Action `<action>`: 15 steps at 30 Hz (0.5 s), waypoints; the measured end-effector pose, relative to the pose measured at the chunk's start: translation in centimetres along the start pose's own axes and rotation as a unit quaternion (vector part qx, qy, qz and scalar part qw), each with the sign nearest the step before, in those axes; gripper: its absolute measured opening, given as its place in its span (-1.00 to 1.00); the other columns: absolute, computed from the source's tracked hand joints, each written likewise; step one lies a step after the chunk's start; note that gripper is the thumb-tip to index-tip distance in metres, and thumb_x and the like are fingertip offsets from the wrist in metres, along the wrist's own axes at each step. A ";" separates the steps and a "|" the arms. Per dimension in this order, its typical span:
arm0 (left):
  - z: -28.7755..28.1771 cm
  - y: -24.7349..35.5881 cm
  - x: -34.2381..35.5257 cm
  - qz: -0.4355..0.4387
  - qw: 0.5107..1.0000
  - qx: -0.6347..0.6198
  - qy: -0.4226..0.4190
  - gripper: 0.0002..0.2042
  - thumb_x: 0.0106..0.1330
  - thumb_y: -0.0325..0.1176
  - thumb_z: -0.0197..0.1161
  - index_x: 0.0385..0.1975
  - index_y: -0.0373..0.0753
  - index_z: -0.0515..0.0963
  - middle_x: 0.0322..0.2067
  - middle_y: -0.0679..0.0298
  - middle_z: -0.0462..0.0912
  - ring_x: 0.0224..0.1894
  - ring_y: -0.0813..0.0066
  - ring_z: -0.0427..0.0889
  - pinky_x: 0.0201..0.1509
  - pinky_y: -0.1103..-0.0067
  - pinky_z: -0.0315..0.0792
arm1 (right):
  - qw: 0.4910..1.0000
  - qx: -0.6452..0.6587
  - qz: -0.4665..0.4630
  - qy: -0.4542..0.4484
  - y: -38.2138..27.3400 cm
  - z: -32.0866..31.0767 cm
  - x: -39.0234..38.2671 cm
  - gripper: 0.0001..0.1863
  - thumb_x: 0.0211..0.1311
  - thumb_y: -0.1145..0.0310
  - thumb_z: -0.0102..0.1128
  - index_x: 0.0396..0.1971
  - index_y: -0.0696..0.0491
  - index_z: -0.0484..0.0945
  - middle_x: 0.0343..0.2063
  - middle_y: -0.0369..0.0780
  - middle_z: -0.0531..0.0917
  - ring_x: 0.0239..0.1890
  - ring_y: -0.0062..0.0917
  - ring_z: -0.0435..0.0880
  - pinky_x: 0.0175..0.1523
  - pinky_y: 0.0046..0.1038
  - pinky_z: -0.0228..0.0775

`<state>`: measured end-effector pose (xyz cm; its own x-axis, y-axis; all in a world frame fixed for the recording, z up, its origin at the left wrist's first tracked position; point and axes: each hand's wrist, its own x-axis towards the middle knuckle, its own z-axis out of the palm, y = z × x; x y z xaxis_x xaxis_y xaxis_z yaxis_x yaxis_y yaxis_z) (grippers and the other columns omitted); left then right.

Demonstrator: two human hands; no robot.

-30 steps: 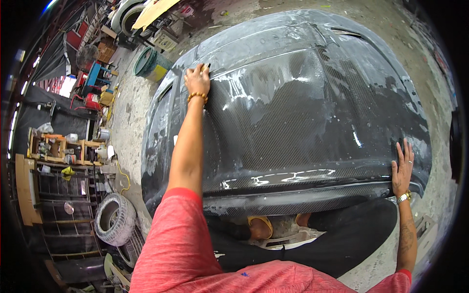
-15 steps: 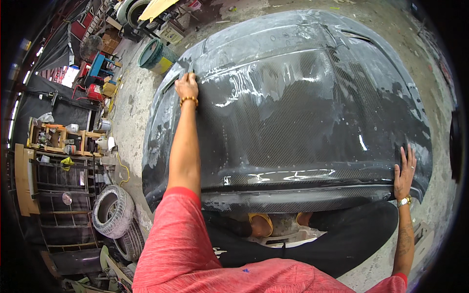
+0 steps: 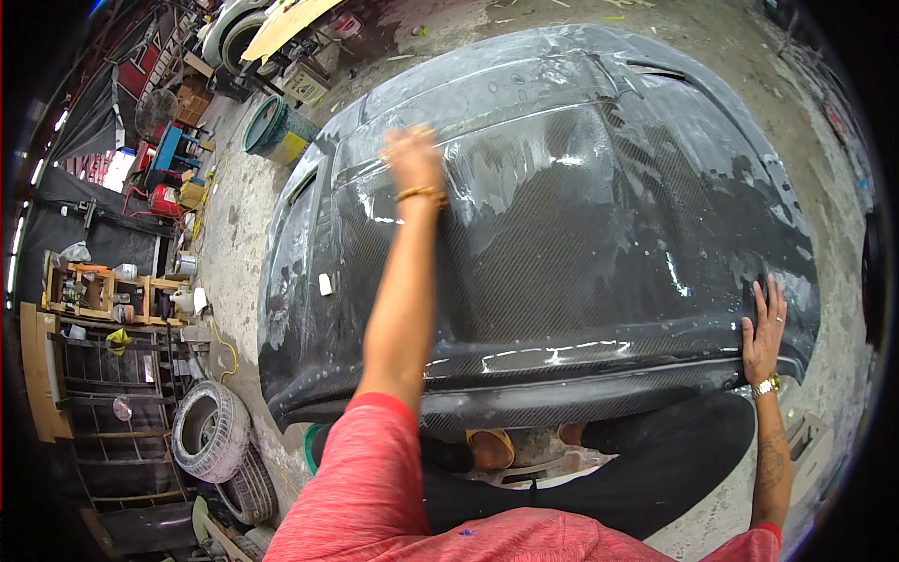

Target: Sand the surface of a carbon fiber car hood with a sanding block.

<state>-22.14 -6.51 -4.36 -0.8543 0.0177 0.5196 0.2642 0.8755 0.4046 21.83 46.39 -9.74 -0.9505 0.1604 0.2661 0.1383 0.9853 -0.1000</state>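
A: "That dark patterned panel [image 3: 543, 267] sits right in front of you. Your left hand [image 3: 412, 159] just swung inward from its left ridge, so you're probably on a different patch now. Fingers? Too blurred, can't tell."

B: "Yep, and your right hand [image 3: 765, 328] is flat near the right edge, thumb out, fingers slightly apart. Small white piece [image 3: 326, 284] on the left side's back in view, kinda in the way. Green bucket [image 3: 298, 133] and tires [image 3: 229, 440] are off left."

Left hand [image 3: 413, 161] blurred near panel's [image 3: 562, 244] far left corner, anything held indistinct. Green object [image 3: 310, 449] by panel's near left corner partly hidden behind red sleeve [image 3: 370, 468].
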 end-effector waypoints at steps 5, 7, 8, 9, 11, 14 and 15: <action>7.8 13.1 -0.1 0.134 0.976 0.084 0.149 -0.75 0.41 -0.24 0.05 -0.32 -0.17 0.66 -0.27 0.07 0.67 0.00 -0.01 0.54 0.12 0.02 0.34 | 1.000 0.011 -0.004 -0.009 -0.7 1.5 1.4 -0.39 0.53 -0.03 -0.15 0.47 -0.13 0.27 0.56 -0.21 0.08 0.60 -0.21 -0.07 0.60 -0.01 -0.34; 6.3 12.2 -0.2 0.199 0.978 0.065 -0.020 -0.77 0.40 -0.25 0.05 -0.31 -0.15 0.67 -0.26 0.09 0.68 -0.03 0.04 0.54 0.08 0.08 0.37 | 1.000 -0.013 0.016 -0.023 0.5 0.4 0.2 -0.39 0.53 -0.03 -0.14 0.47 -0.12 0.27 0.55 -0.19 0.09 0.60 -0.20 -0.06 0.60 -0.02 -0.34; 4.4 6.6 1.1 0.150 0.983 0.101 -0.018 -0.79 0.39 -0.27 0.05 -0.28 -0.12 0.67 -0.26 0.09 0.68 -0.03 0.06 0.55 0.05 0.11 0.40 | 1.000 -0.004 0.009 -0.014 -0.3 0.6 0.8 -0.39 0.53 -0.03 -0.14 0.47 -0.12 0.27 0.55 -0.19 0.09 0.60 -0.20 -0.06 0.60 -0.02 -0.34; 2.4 2.2 1.0 0.149 0.980 0.132 0.003 -0.78 0.37 -0.26 0.06 -0.35 -0.10 0.67 -0.26 0.09 0.69 -0.09 0.05 0.56 0.03 0.12 0.40 | 1.000 0.003 0.015 -0.017 -0.3 0.3 0.3 -0.39 0.53 -0.02 -0.13 0.47 -0.11 0.27 0.55 -0.19 0.08 0.60 -0.19 -0.07 0.60 -0.02 -0.34; -2.2 -5.5 0.4 0.056 0.978 0.201 0.014 -0.73 0.36 -0.25 0.09 -0.51 -0.14 0.68 -0.28 0.02 0.67 -0.35 0.05 0.64 -0.23 0.15 0.49 | 0.999 -0.001 0.035 -0.021 -0.3 -0.2 -0.3 -0.39 0.52 0.00 -0.13 0.47 -0.12 0.26 0.56 -0.20 0.08 0.60 -0.17 -0.08 0.60 -0.01 -0.35; -11.7 -17.9 2.3 -0.059 0.947 0.292 0.120 -0.72 0.43 -0.14 0.12 -0.27 -0.07 0.77 -0.18 0.02 0.70 -0.17 0.02 0.65 0.04 0.17 0.48 | 0.998 0.053 0.017 -0.003 -4.4 0.5 2.4 -0.39 0.50 0.01 -0.09 0.48 -0.17 0.25 0.56 -0.20 0.07 0.59 -0.15 -0.07 0.60 -0.01 -0.35; -9.9 -16.7 2.2 -0.039 0.948 0.297 0.105 -0.73 0.42 -0.18 0.12 -0.26 -0.09 0.77 -0.20 0.03 0.70 -0.13 0.02 0.63 0.10 0.15 0.43 | 0.998 0.057 0.021 -0.012 -4.8 0.0 2.4 -0.38 0.48 0.00 -0.07 0.48 -0.18 0.25 0.56 -0.20 0.07 0.59 -0.14 -0.07 0.60 0.01 -0.33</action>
<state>-23.95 -25.82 -2.55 -0.7363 -0.1008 0.6691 -0.1487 0.9888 -0.0148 18.88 42.09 -8.59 -0.9510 0.1991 0.2364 0.1476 0.9645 -0.2188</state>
